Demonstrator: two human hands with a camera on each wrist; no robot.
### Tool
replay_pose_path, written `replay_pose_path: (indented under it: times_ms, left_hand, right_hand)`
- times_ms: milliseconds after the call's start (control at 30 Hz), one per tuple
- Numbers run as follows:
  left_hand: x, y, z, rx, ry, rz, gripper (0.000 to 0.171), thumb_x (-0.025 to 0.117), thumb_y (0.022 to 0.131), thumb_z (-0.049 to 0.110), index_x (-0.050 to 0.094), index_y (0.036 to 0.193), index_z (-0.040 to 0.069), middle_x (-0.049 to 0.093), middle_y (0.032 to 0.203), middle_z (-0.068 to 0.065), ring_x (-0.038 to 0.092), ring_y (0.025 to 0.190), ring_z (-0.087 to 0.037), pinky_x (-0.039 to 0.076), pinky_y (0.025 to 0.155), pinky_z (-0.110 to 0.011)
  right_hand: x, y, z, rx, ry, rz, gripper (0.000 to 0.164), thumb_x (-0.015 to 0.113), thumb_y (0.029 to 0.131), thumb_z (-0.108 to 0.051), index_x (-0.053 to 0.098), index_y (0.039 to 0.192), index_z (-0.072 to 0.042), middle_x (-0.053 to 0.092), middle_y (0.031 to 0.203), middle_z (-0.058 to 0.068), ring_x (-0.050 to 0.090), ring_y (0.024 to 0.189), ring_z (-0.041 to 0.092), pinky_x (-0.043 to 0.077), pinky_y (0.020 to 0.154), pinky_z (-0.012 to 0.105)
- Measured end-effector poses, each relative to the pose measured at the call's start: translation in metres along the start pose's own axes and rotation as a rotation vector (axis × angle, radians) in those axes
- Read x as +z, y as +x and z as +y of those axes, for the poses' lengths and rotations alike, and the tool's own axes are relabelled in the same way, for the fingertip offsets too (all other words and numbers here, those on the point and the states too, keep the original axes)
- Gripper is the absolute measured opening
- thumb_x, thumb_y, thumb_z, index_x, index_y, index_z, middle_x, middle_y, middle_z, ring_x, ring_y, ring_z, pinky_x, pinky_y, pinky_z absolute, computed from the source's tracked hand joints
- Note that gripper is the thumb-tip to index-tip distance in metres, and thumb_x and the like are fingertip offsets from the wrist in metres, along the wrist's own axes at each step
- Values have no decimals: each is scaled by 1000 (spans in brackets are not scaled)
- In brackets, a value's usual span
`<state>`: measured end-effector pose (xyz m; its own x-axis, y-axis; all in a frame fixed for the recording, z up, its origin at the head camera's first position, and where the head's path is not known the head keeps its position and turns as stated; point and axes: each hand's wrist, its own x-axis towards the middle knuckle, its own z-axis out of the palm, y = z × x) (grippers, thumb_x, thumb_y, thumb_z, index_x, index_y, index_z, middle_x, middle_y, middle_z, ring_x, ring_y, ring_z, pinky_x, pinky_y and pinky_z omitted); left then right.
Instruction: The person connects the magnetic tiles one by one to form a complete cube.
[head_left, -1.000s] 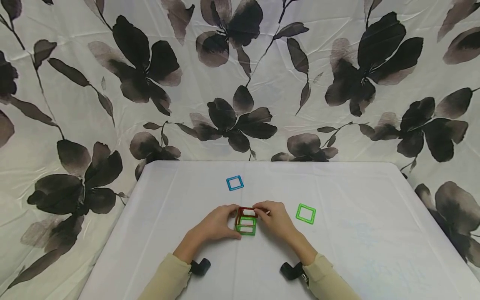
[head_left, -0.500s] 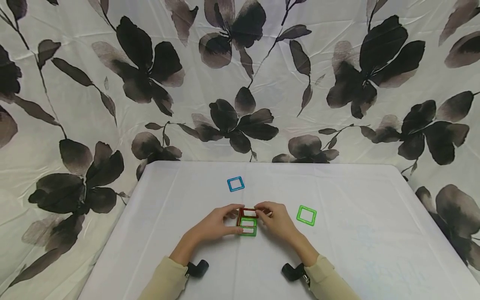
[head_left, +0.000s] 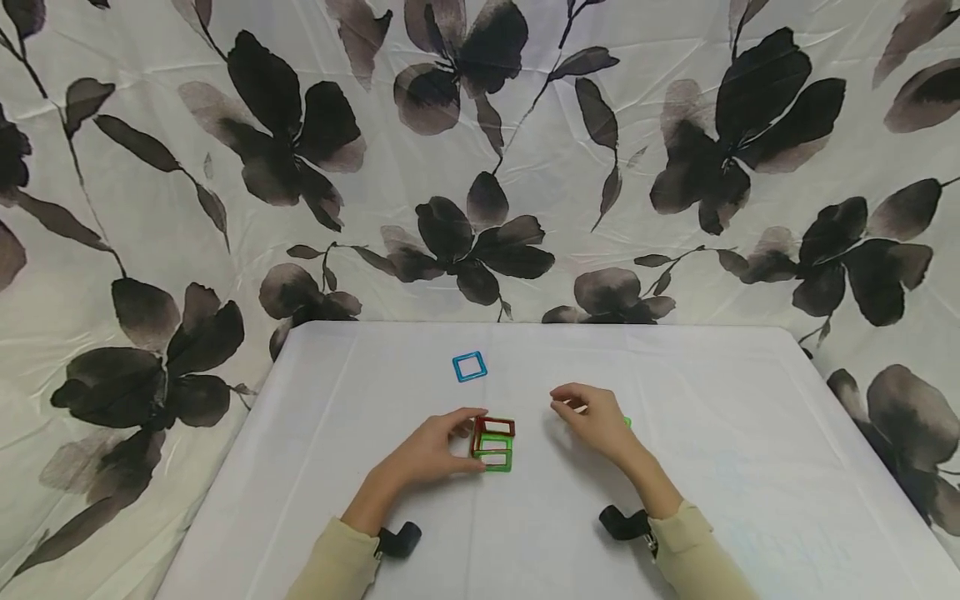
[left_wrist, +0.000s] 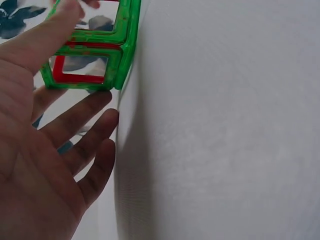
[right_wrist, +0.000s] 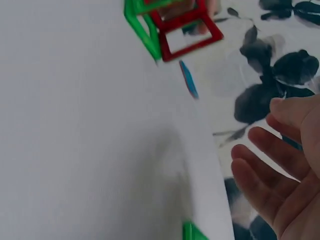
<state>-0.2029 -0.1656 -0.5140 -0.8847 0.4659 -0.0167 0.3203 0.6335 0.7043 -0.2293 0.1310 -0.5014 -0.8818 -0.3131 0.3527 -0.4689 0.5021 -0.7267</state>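
Observation:
My left hand (head_left: 420,450) holds a small box of red and green magnetic tiles (head_left: 495,452) standing on the table, thumb at its front and fingertips behind its left side. In the left wrist view, the green front tiles (left_wrist: 95,36) show close by the thumb. My right hand (head_left: 596,421) is raised off to the right of the box, its fingers loosely bent around nothing. Beneath and behind it, a loose green tile (head_left: 627,422) is mostly hidden. The right wrist view shows a red tile (right_wrist: 195,47) of the box and a corner of the green tile (right_wrist: 190,232).
A blue magnetic tile (head_left: 473,377) lies flat beyond the box, toward the back of the table. The white tablecloth (head_left: 712,467) stretches out to both sides. Behind the table hangs a flowered curtain (head_left: 570,192). Each wrist carries a black camera (head_left: 401,540).
My right hand has let go of the box's red tile and moved right, over the loose green tile, which it now mostly covers. The left hand has stayed on the box.

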Motion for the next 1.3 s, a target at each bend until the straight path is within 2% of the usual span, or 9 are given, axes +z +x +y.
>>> replay_pose_path:
  times_ms: [100, 200, 300, 467, 667, 867, 933, 1100, 1300]
  left_hand:
    - [-3, -3, -1, 21, -9, -7, 84, 87, 71, 38, 46, 144, 22, 60, 113, 8, 55, 102, -12, 46, 92, -38]
    - [-6, -4, 0, 44, -18, -5, 85, 88, 71, 32, 46, 144, 22, 60, 120, 7, 56, 104, -13, 46, 93, -38]
    - [-8, -4, 0, 68, -19, 1, 84, 89, 71, 28, 48, 143, 21, 58, 127, 6, 56, 105, -13, 46, 93, -38]
    - [-5, -2, -3, 80, -14, -1, 84, 89, 70, 31, 48, 143, 21, 59, 127, 7, 57, 104, -10, 47, 93, -36]
    - [-3, 1, -4, 96, -2, -4, 84, 87, 71, 37, 48, 144, 21, 59, 127, 7, 57, 106, -10, 47, 93, -35]
    - [-2, 0, 0, 81, 2, -9, 86, 87, 71, 38, 47, 145, 21, 60, 126, 6, 56, 107, -11, 47, 93, -35]
    - [-2, 0, -1, 75, 6, -12, 87, 88, 70, 37, 46, 145, 20, 60, 126, 7, 56, 108, -12, 46, 95, -37]
    - [-1, 1, -2, 50, 0, -32, 87, 89, 70, 31, 46, 144, 18, 60, 121, 9, 55, 109, -12, 44, 97, -39]
    - [1, 2, -4, 31, 42, -57, 72, 89, 71, 30, 57, 133, 14, 61, 121, 7, 54, 113, -12, 43, 98, -37]
  right_hand:
    - [-11, -7, 3, 31, -40, -62, 16, 72, 89, -12, 73, 103, -5, 71, 94, -2, 65, 79, 12, 52, 67, 28]
    - [-13, -15, -1, 26, -22, -124, 15, 72, 89, -13, 73, 103, -6, 71, 96, -2, 64, 81, 12, 52, 68, 28]
    - [-4, -19, -10, -26, 28, -183, 17, 71, 89, -14, 73, 104, -6, 71, 99, 2, 64, 83, 13, 53, 68, 29]
    - [22, -23, -28, -148, 100, -267, 20, 73, 89, -16, 72, 106, -6, 71, 100, 5, 65, 86, 14, 54, 68, 27]
    - [42, -27, -35, -204, 138, -224, 10, 75, 85, -8, 74, 94, -12, 71, 94, -3, 65, 86, 12, 54, 65, 25]
    - [46, -28, -32, -169, 179, -192, 5, 74, 86, -11, 74, 91, -12, 71, 103, 7, 65, 90, 11, 55, 67, 26]
    - [47, -27, -29, -161, 170, -138, 6, 75, 86, -12, 74, 92, -11, 71, 101, 4, 65, 88, 11, 55, 67, 27]
    - [46, -15, -25, -120, 68, 42, 16, 77, 83, -9, 72, 99, -6, 70, 94, 0, 65, 82, 12, 54, 63, 26]
    - [50, -4, -23, -60, 55, -6, 10, 75, 85, -8, 73, 94, -11, 69, 83, -7, 64, 74, 6, 53, 63, 24]
